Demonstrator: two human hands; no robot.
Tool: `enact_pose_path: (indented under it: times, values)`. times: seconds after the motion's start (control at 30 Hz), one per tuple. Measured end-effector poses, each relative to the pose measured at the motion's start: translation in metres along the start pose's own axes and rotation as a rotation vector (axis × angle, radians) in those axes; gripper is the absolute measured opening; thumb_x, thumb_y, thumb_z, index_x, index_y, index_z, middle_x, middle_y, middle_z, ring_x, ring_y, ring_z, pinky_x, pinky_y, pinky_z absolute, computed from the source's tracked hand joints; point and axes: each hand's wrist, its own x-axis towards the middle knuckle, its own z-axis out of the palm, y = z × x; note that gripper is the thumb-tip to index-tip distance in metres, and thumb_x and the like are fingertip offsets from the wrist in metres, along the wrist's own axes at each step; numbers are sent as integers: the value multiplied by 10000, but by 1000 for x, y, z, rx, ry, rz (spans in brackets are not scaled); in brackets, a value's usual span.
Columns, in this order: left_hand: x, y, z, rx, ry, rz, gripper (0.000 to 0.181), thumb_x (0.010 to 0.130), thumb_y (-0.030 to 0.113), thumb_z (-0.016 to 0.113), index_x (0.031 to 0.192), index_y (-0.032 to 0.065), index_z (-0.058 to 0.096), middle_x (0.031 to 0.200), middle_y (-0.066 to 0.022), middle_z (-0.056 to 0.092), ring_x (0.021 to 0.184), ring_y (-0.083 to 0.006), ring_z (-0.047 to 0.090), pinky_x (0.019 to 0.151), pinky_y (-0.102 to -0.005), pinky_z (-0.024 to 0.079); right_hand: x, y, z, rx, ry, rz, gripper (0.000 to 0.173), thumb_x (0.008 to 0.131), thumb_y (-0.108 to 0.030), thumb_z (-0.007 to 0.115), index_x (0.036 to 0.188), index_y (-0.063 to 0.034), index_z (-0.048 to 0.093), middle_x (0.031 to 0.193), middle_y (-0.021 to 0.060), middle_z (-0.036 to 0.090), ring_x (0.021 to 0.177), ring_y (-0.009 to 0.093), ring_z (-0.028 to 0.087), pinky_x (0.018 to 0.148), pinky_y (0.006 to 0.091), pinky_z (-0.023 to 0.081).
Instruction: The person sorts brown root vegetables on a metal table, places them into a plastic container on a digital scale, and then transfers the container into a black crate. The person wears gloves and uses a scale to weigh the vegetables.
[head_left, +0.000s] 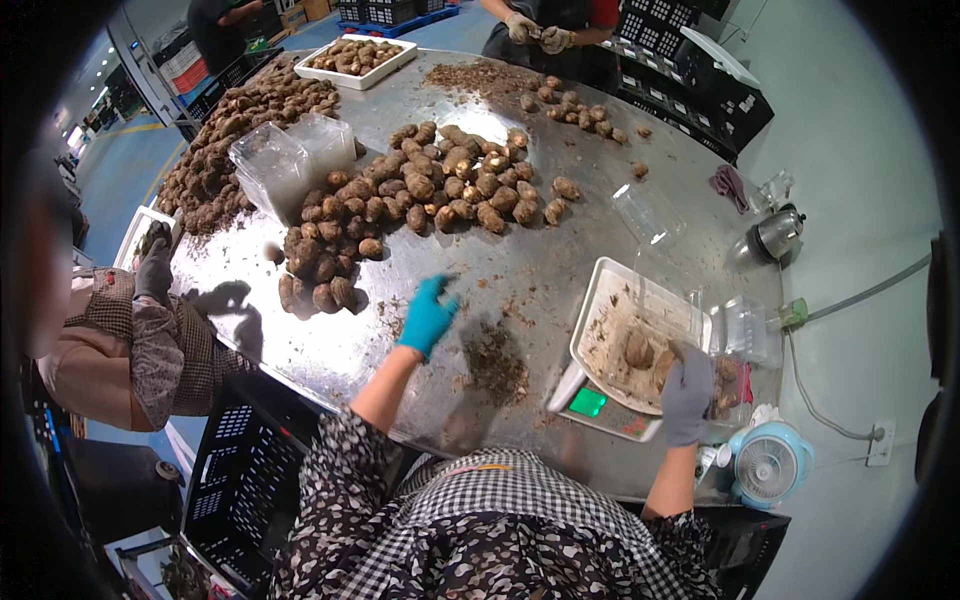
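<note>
My left hand (430, 318), in a teal glove, is over the metal table (420, 405) with fingers apart and nothing in it. A pile of brown taro corms (450, 176) lies beyond it. My right hand (686, 397), in a grey glove, is at the right edge of a white tray (583, 326) on a digital scale (634, 427). Its fingers are at a taro corm (663, 369); whether they grip it is unclear. Another corm (639, 349) sits beside that one in what looks like a clear plastic container on the tray.
Clear plastic containers (274, 165) stand left of the pile; another (646, 214) lies at right. A small fan (766, 466) and a metal kettle (776, 231) are near the wall. Co-workers stand at left and far side. A black crate (244, 480) is below the table's left edge.
</note>
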Motion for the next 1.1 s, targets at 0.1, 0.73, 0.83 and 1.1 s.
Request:
enact_pose_path:
  times: [0.1,0.73,0.83,1.1]
  values:
    - [75,-36,-46,344,367,162,478,734,185,700,1173,102,528,1058,-219,529,985,-378,524,864,-425,435,7,-32,7,126,-26,-171,259,737,25,543,988,-2,604,935,161,603,864,348,566,785,408,456]
    - [105,-60,-87,1118,111,79,632,687,378,700,1261,210,495,1213,-173,478,942,-322,533,819,-469,368,13,-79,44,310,-183,-237,258,724,41,571,967,-32,617,886,124,624,786,307,587,699,383,470]
    - [101,-54,-70,1052,94,179,551,733,355,682,1225,177,508,1085,-158,511,911,-320,536,811,-465,379,9,-84,40,317,-210,-285,268,723,40,579,972,-49,622,886,115,626,783,302,589,695,377,471]
    - [60,-53,30,1052,73,377,393,771,152,562,1163,132,539,1205,-150,499,980,-349,500,814,-477,358,-17,-79,27,330,-232,-253,279,717,36,589,978,-56,623,875,115,623,774,295,594,686,377,474]
